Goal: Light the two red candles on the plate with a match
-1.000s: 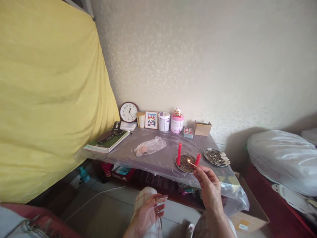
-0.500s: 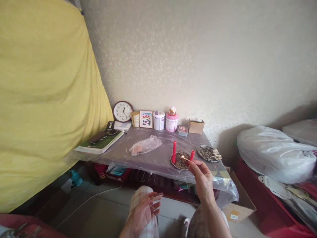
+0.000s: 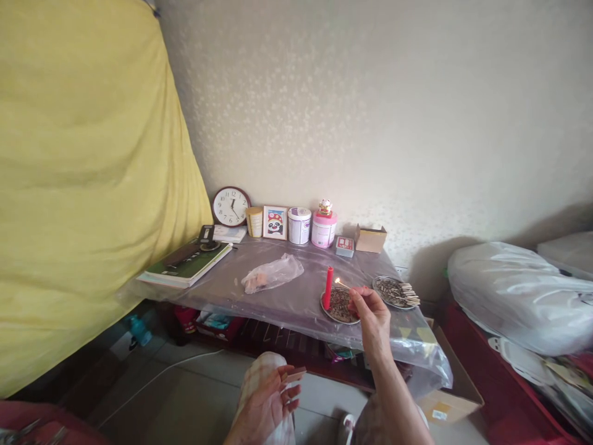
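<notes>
A big yellow cloth [image 3: 92, 185] hangs on the left of the frame, with soft folds. In the middle there is a table [image 3: 287, 300], covered by clear plastic. The right hand [image 3: 374, 316] is above its front edge, right of the centre; thumb and forefinger are pinched narrowly. The left hand [image 3: 264, 402] is at the lower middle of the frame, its fingers loosely curled. Under the right hand lies a round plate [image 3: 340, 322], filled with small dark bits, and on its left side stands a red candle [image 3: 328, 289], upright. The left fingers hold a small flat box [image 3: 294, 374]. The right fingers hold a thin match [image 3: 344, 285], its flame [image 3: 338, 280] just beside the candle, slightly below the top.
</notes>
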`<state>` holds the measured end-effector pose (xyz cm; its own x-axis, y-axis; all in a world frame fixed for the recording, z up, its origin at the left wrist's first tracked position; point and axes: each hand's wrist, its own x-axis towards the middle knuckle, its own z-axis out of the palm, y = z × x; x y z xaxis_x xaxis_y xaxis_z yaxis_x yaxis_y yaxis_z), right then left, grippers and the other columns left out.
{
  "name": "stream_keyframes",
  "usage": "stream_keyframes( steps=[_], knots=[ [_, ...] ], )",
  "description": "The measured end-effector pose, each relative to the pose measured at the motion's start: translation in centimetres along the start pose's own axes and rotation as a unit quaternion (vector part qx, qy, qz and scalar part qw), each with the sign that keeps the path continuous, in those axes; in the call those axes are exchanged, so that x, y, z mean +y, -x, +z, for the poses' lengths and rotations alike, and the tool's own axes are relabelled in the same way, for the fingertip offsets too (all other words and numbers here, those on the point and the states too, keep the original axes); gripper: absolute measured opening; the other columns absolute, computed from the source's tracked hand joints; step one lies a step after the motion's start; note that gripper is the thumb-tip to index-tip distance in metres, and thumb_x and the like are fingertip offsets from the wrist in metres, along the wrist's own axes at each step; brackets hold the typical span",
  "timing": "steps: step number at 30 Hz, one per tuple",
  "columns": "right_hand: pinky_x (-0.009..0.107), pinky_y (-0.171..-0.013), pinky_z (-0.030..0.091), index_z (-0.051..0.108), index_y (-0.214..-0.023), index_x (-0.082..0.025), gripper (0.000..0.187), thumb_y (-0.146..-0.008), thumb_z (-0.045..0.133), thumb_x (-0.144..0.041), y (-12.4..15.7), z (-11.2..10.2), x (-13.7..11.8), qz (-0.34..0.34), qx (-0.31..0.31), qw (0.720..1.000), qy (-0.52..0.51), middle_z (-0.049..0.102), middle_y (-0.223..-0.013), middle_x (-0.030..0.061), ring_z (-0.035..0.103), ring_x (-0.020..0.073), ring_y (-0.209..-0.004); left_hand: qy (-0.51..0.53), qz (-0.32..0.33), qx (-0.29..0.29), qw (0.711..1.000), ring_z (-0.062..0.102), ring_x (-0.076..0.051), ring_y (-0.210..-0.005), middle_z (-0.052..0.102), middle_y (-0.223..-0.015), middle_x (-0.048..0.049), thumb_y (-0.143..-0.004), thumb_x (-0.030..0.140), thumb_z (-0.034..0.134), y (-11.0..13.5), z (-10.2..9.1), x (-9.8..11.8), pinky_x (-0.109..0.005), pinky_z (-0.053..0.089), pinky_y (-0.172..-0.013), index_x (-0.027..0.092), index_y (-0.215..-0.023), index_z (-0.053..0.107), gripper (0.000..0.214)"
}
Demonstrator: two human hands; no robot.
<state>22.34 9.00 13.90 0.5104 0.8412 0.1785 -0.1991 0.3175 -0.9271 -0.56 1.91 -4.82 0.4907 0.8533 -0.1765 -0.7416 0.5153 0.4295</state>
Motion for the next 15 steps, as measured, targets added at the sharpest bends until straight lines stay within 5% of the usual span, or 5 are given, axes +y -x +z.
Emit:
stream_keyframes(
  steps=[7,15],
  knots=[
    [0.024,-0.045,0.033,0.067,-0.078,-0.021,0.052,-0.062,0.086,-0.066,-1.5,0.9,0.2,-0.039,-0.002,0.997,0.069,0.054,-0.054,-0.0075,0.043,0.0104,-0.047,0.001,-0.011,-0.011,1.0,0.076,-0.022,-0.093,0.085,-0.112,-0.0099,-0.08,0.035,0.088,0.3,0.8,0.4,-0.033,0.054,-0.085,0.019,-0.106,0.082,0.032],
    [0.026,-0.044,0.034,0.066,-0.08,-0.021,0.049,-0.07,0.074,-0.068,-2.7,1.9,0.8,-0.064,-0.001,0.987,0.147,0.052,-0.053,-0.0073,0.04,0.0115,-0.044,0.002,-0.009,-0.015,1.0,0.076,-0.022,-0.094,0.084,-0.114,-0.0092,-0.086,0.035,0.082,-0.1,0.3,0.2,-0.034,0.052,-0.085,0.021,-0.108,0.081,0.026]
  ],
)
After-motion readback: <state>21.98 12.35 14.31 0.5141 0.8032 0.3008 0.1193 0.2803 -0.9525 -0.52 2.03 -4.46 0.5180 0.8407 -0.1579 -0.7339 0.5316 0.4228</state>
